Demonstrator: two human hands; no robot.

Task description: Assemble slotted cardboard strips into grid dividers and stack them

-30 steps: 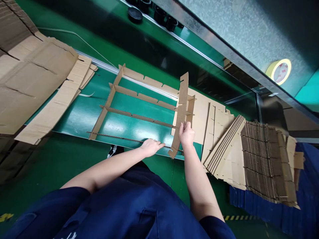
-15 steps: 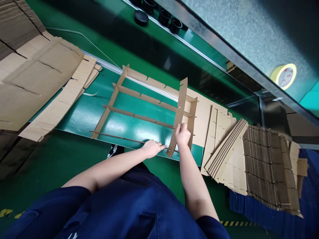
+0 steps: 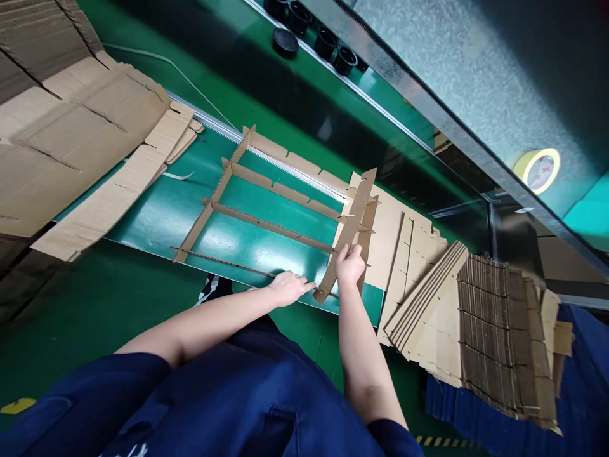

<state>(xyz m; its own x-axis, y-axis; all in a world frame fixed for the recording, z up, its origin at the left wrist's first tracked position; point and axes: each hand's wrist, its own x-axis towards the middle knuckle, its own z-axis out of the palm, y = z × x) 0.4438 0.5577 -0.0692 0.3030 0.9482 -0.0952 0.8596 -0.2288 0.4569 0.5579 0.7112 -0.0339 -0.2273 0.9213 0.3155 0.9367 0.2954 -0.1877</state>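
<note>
A cardboard divider frame (image 3: 271, 223) of slotted strips stands on the green table, its long strips crossed by one strip at the left end and one at the right. My right hand (image 3: 350, 264) is closed on a loose slotted strip (image 3: 351, 222), which leans across the long strips just left of the right-end strip. Near that strip's lower end, my left hand (image 3: 291, 288) holds the nearest long strip (image 3: 228, 261) at the table's front edge. Its fingers are pressed together over the cardboard.
Flat cardboard strips (image 3: 121, 184) and a large cardboard stack (image 3: 80, 120) lie at the left. More slotted sheets (image 3: 490, 324) are piled at the right. Yellow tape (image 3: 537, 171) rests on the metal shelf (image 3: 457, 70), with black round parts (image 3: 327, 42) beyond the table.
The strip in my right hand has its upper end tilted further right, closer to the right-end strip. My left hand stays near the same spot. The whole view has shifted slightly.
</note>
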